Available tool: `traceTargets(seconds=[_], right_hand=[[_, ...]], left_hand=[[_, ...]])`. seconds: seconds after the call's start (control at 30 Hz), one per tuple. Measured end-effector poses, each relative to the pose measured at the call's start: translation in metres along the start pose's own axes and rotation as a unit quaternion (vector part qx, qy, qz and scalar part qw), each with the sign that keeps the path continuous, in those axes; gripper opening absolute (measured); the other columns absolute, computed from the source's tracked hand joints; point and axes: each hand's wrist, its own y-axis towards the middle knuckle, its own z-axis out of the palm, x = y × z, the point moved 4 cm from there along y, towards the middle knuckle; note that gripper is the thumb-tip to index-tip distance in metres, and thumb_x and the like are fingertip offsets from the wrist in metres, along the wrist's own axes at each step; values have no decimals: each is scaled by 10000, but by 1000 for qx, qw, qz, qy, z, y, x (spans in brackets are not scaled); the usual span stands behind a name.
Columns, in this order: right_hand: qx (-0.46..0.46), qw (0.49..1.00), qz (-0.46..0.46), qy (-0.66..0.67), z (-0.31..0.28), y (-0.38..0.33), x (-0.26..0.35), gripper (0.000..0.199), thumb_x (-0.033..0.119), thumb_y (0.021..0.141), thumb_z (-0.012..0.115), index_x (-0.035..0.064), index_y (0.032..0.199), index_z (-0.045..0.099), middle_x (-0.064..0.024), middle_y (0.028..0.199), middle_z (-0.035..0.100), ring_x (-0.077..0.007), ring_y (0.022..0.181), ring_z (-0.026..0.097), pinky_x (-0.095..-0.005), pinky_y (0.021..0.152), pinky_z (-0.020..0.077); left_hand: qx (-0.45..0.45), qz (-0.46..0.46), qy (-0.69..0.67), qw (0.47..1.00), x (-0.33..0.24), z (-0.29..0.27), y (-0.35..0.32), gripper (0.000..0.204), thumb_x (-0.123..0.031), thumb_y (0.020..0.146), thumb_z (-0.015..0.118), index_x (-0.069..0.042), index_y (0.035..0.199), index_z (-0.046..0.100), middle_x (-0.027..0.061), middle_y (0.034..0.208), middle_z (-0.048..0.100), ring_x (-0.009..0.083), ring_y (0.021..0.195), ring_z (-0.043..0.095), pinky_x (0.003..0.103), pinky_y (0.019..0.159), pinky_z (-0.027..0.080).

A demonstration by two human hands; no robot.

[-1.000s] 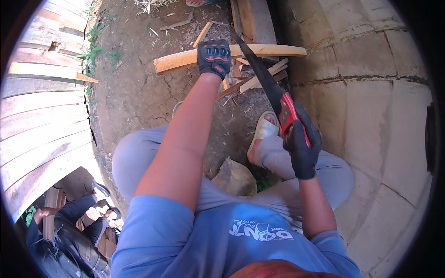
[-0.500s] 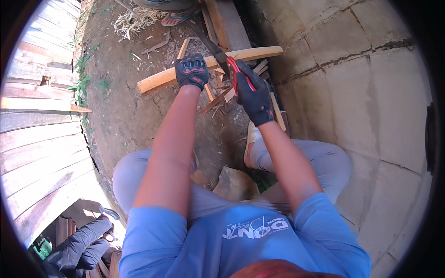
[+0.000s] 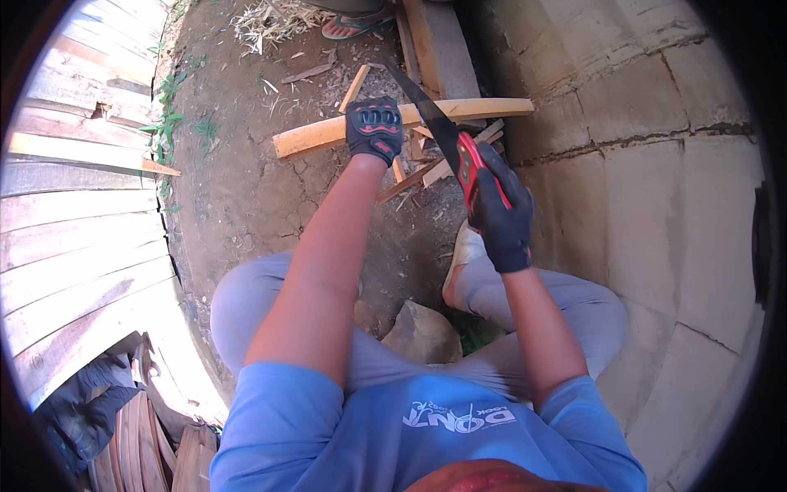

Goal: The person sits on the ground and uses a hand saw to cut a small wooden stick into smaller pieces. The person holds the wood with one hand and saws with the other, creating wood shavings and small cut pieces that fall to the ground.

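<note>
My left hand (image 3: 374, 129), in a black glove with knuckle guards, is closed over a curved, light-coloured wooden strip (image 3: 307, 138). My right hand (image 3: 504, 215), gloved in black too, grips the red handle of a handsaw (image 3: 438, 123). The saw's dark blade slants across the strip just right of my left hand, its tip pointing away from me. Whether the teeth have cut into the wood I cannot tell. Beneath the strip lie a thin wooden stick (image 3: 355, 86) and several offcuts (image 3: 438, 170).
A thick timber beam (image 3: 447, 61) lies beyond the strip. To the right rises a block wall (image 3: 631, 189); to the left are pale planks (image 3: 78, 221). A rock (image 3: 422, 334) sits between my legs. Another person's sandalled foot (image 3: 348, 29) is near wood shavings (image 3: 275, 23).
My right hand has drawn the saw back toward me and slightly right. My left hand stays on the strip. The whole view has shifted, and the person at lower left shows less.
</note>
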Motion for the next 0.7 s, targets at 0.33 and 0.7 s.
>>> traceTargets(seconds=[0.33,0.7], right_hand=[[-23,998,28,54,61,53,-49,358,227,1042,648,60,1350,723,-186,1243,771,-302,1123,758,-381,999,559],[69,987,130,-72,-132,-111,49,352,159,1028,665,41,1357,709,-182,1287,756,-309,1089,772,-392,956,582]], left_hand=[[31,11,0,999,-9,-5,9,188,-253,897,651,-165,986,792,78,945,787,272,942,767,451,838,518],[44,0,44,998,-7,0,9,278,-263,885,646,-134,1096,771,121,1038,792,303,990,772,458,862,563]])
